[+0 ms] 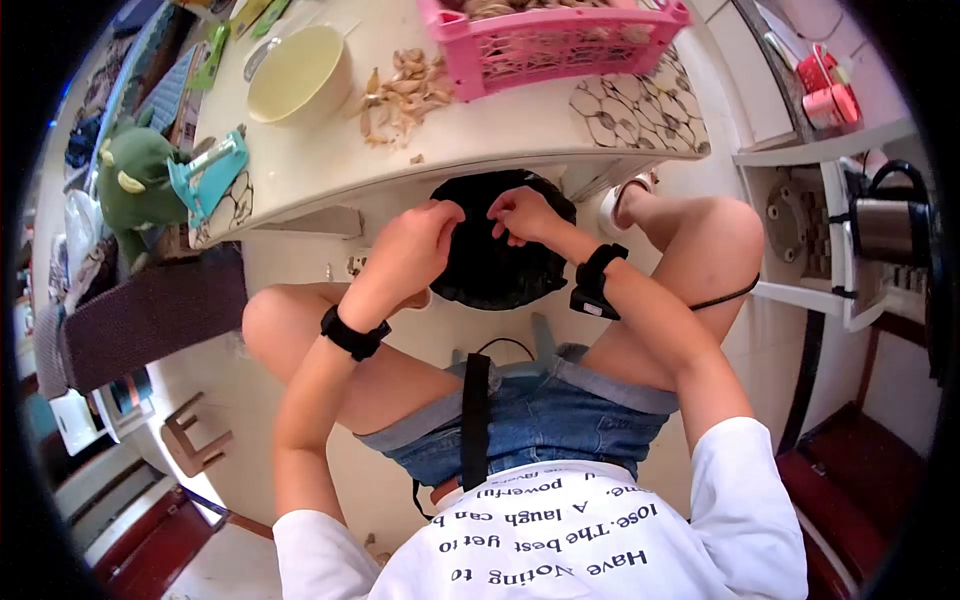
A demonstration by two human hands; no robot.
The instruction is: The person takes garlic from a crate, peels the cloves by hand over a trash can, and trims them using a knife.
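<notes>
Both hands are over a round bin lined with a black bag [500,270], below the table's front edge. My left hand [415,240] is at the bin's left side, its fingers bent and pressed together; what they hold, if anything, is hidden. Over the bin's right part is my right hand [525,216], with curled fingers pinched together, and I cannot make out anything between them. On the table lie a pile of garlic pieces and peels [405,92] and, left of it, a pale yellow bowl [300,78].
A pink basket [560,48] stands at the back of the white table [300,165]. At the left are a teal plastic object [212,178] and a green plush toy [140,175]. A shelf with a metal kettle [888,228] stands at the right.
</notes>
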